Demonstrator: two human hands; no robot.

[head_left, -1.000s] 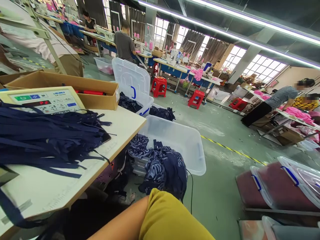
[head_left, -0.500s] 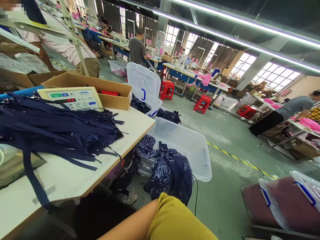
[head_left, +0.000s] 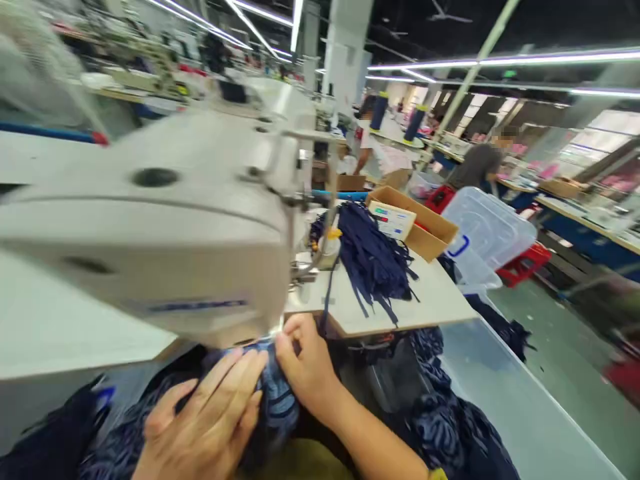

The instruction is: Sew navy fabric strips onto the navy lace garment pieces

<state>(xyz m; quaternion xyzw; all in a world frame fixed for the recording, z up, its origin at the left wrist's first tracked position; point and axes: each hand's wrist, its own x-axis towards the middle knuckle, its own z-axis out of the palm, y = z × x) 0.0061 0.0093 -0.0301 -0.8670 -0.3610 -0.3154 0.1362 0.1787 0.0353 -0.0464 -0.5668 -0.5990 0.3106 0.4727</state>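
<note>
Patterned cloth (head_left: 281, 403) lay at low centre of the frame, its far end under the sewing machine (head_left: 225, 267) head; I judged this piece under way, not finished. Left hand (head_left: 205, 417) flat on it, fingers side by side; right hand (head_left: 310, 367) curled at its edge, whether pinching I could not tell. Navy strips (head_left: 373, 250) lay piled right of centre, more cloth (head_left: 443, 427) at lower right, sewn or waiting unclear.
</note>
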